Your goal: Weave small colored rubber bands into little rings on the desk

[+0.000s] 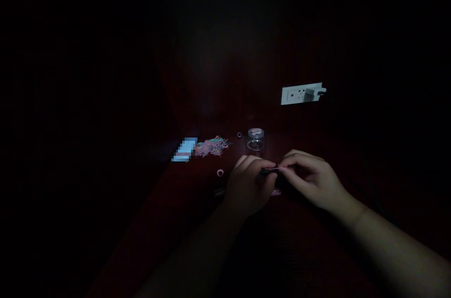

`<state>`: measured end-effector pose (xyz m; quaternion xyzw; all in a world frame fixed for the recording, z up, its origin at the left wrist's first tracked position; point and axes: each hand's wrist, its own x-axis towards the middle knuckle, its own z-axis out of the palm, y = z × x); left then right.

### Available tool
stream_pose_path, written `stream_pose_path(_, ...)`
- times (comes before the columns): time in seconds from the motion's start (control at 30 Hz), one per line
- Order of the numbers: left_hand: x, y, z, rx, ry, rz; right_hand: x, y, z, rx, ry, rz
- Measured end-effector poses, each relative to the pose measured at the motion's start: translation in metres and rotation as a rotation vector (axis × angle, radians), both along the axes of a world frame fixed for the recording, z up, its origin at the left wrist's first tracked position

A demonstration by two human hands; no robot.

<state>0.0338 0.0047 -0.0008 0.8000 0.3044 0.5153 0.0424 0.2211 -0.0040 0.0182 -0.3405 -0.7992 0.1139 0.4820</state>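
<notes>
My left hand (248, 185) is closed, its thumb and fingers pinching a small dark, greenish bundle (264, 171). From it a thin pale pink elastic band (274, 169) stretches to my right hand (315, 178), whose thumb and forefinger pinch the other end. Partly hidden beneath my left fingers lies a pink object (276, 192) that I cannot make out. Left of my left hand sits a small pink ring (220, 172). Beyond it spreads a loose pile of colourful elastic bands (213, 146).
Behind my hands stands a clear jar (255, 143) with a patterned lid. Near it lies a small pale ring (239, 134). A bright pixelated rectangle (184, 149) is beside the pile. On the dark wall, a white socket (301, 94) carries a plug. Much of the surroundings is black.
</notes>
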Motion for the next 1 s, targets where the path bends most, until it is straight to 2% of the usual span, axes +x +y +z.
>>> stream_pose_path(0.33,-0.0005,0.0012,0.0002,-0.019,-0.010,0.019,0.0020,0.0017,-0.0012,-0.016,-0.020,0.006)
stream_pose_path(0.53,-0.0003,0.0019,0.0004,-0.026,0.000,0.012,0.0009,0.0039,-0.0075,-0.081,0.064,-0.024)
stream_pose_path(1.0,-0.0010,0.0030,0.0007,-0.033,0.008,0.021,0.0023,0.0039,-0.0025,-0.001,-0.028,0.012)
